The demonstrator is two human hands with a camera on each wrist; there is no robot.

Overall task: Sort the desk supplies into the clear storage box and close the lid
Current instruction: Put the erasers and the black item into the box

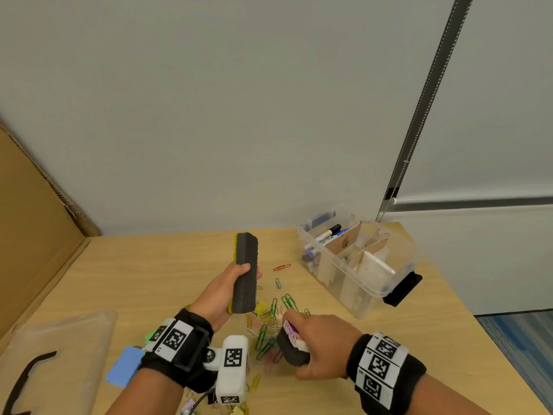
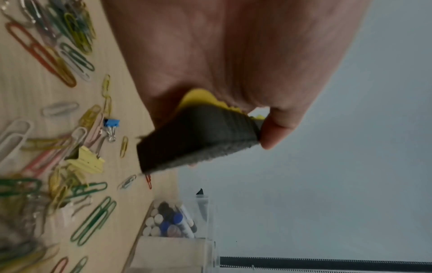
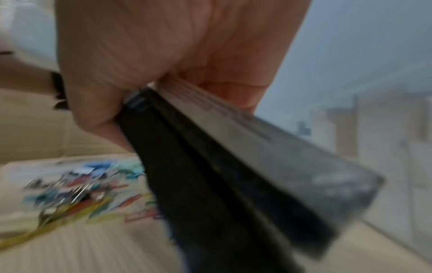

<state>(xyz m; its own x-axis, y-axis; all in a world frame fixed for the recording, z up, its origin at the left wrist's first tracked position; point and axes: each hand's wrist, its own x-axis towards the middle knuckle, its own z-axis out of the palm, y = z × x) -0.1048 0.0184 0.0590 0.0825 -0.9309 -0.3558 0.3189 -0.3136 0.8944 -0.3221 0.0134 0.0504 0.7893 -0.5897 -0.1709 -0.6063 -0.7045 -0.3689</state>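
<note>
Both hands are full: the left hand (image 1: 223, 295) is wrapped around a long whiteboard eraser with yellow backing (image 1: 246, 272), held up above the table (image 1: 149, 280) with its dark felt face toward the camera, and the right hand (image 1: 321, 344) closes on a second eraser with a purple label (image 1: 291, 342), low over the heap of coloured paper clips (image 1: 269, 322). The clear storage box (image 1: 359, 265) stands open at the far right of the table, with markers (image 1: 329, 233) in its far-left section and cardboard dividers (image 1: 350, 239) making the other sections; its lid (image 1: 57, 351) lies at the near left. I think the main risk is at the box: the erasers are long, and if one comes in at an angle it may push a cardboard divider over or stay propped above the rim, so the lid would not close later. The right wrist view is blurred, so that grip I cannot judge well. A low sweep of the right hand may also scatter paper clips toward the table edge.
</note>
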